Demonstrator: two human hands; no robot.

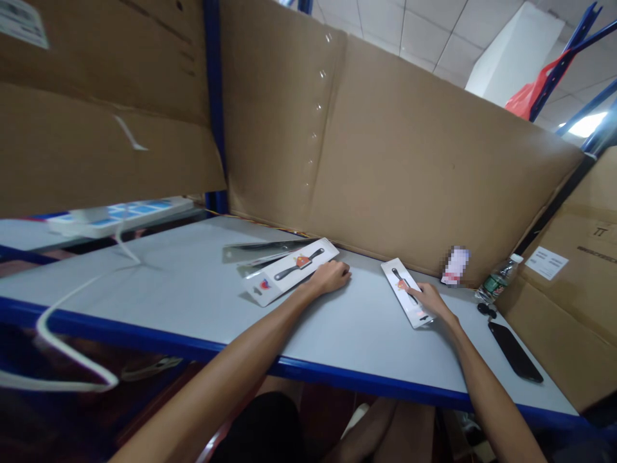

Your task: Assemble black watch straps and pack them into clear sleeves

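Note:
On the grey tabletop point(193, 283) lies a white retail pack point(301, 270) holding a long black tool with an orange label; the tool's exact kind is unclear. My left hand point(331, 276) rests at this pack's right edge, fingers curled, and its palm side is hidden. Under and behind that pack are more clear-and-dark flat packs point(241, 253), partly covered. To the right, a similar white pack point(402, 292) lies at a slant, and my right hand point(428, 299) grips its right edge with the thumb over the front. Its other fingers are mostly out of sight.
A plastic bottle point(499, 281), a small black object point(486, 310) and a black phone point(515, 350) are at the right end. Tall cardboard point(409, 148) walls the back. At left are a power strip point(130, 212) and a white cable point(72, 347). A blue rail point(366, 379) edges the front.

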